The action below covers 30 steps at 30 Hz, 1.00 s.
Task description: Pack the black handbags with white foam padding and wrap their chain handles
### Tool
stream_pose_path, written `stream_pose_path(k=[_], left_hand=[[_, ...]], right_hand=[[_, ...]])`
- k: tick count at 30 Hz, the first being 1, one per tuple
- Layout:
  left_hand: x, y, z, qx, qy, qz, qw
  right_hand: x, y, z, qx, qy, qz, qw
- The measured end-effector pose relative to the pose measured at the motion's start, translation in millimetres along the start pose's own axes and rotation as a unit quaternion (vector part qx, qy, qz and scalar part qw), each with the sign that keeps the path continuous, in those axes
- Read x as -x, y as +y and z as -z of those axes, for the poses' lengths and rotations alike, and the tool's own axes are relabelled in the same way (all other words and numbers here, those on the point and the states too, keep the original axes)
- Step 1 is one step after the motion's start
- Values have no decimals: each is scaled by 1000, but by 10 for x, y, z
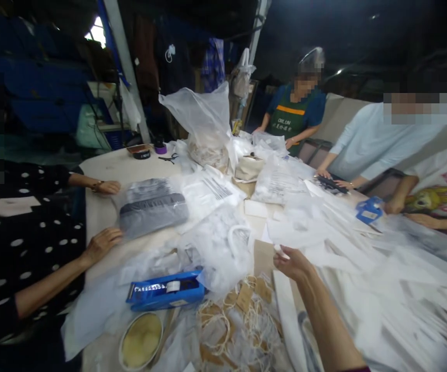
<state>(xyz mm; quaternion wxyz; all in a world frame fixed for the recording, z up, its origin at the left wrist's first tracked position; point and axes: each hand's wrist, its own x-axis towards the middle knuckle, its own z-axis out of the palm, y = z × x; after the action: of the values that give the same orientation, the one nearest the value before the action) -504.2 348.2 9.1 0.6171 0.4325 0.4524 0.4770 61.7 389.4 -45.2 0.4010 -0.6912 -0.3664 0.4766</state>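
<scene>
Head view gave us one arm of our own, coming up from the lower right edge: we took it for the right hand (291,262), fingers pinched shut on a small white piece (281,251), prob. a tag or scrap of cloth, too blurred to say. Left hand wasn't in shot. The white piece sat at the fingertips, just above a long white fabric strip (285,305) that ran from under the hand toward us, long axis near-far, slightly tilted left. Left of the hand, close by, lay a heap of brown card tags (246,297) w/ cream string loops, tangled, matte. Beyond them a crinkled clear plastic bag (219,248) holding sth white w/ a handle, glossy & soft. Further left: a blue box (165,294), rigid card, lying flat, long axis left-right, and a round tin (141,341) w/ pale yellowish contents near the table edge. So tags lay nearer the right hand than box or tin did. Right of the hand the table (107,168) was buried in flat white fabric pieces (363,268), overlapping, thin. A co-worker in a spotted sleeve sat at left, one hand (101,244) resting by a grey packed item (152,206) in clear film. Three more people stood or sat across the far side & at right.
</scene>
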Motion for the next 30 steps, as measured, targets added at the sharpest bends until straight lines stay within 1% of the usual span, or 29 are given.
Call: stream_pose_path(k=[1,2,3,4,5,7,8,9,10,11,12,13,14,15,16,17,18,19,20,21,22,23,24,25,27,28,30], left_hand=[[-37,-64,84,-3,7,-8,1000],[-65,-128,119,-8,10,-16,1000],[-87,-175,122,-18,12,-22,1000],[-104,-194,107,-34,10,-27,999],[-115,-181,77,-51,8,-29,998],[-100,-90,-58,-65,-2,-26,998],[-61,-38,-189,-50,-7,-21,999],[5,-1,-380,-19,-16,-13,1000],[100,8,-635,25,-24,-4,999],[223,-16,-949,82,-41,14,996],[368,-75,-1311,133,-68,43,988],[533,-164,-1698,167,-95,74,979],[713,-277,-2087,168,-119,96,974],[905,-403,-2455,163,-139,116,970],[1108,-533,-2782,158,-159,137,965],[1317,-658,-3055,151,-181,160,959],[1522,-770,-3268,143,-204,187,950],[1714,-862,-3422,135,-227,214,940],[1882,-930,-3527,128,-245,238,931],[2016,-973,-3595,122,-253,256,925],[2113,-992,-3641,115,-256,264,922],[2176,-990,-3678,108,-257,264,923],[2214,-971,-3714,100,-259,258,926],[2238,-940,-3755,91,-262,247,929],[2292,-861,-3854,72,-273,228,932],[2338,-823,-3907,62,-277,218,934],[2476,-773,-4010,42,-283,201,937]], right_hand=[[57,-57,-177,-64,-32,-14,997],[127,-103,-383,-118,-59,-25,991],[200,-140,-609,-149,-79,-28,985],[267,-168,-841,-145,-88,-16,985],[318,-191,-1068,-105,-92,6,990],[366,-229,-1453,30,-93,61,993],[368,-248,-1594,104,-94,87,986],[366,-270,-1694,168,-94,113,975],[370,-296,-1751,217,-90,139,962],[389,-326,-1763,247,-81,163,952],[432,-360,-1729,257,-71,188,945],[505,-396,-1648,247,-66,210,944],[612,-430,-1521,223,-66,226,946],[755,-458,-1348,189,-73,228,952],[935,-475,-1134,152,-82,218,961],[1150,-475,-885,117,-90,199,969],[1398,-452,-612,86,-91,172,977],[1674,-404,-328,60,-83,144,984],[1976,-327,-48,38,-65,114,991],[2296,-225,213,18,-40,84,995],[2628,-99,440,-3,-9,56,998],[2962,43,624,-23,23,28,999],[3289,193,758,-44,54,3,998],[3598,342,840,-65,77,-19,995],[4128,604,869,-109,98,-52,988],[4337,703,833,-130,97,-62,985],[4635,820,712,-158,94,-60,981]])
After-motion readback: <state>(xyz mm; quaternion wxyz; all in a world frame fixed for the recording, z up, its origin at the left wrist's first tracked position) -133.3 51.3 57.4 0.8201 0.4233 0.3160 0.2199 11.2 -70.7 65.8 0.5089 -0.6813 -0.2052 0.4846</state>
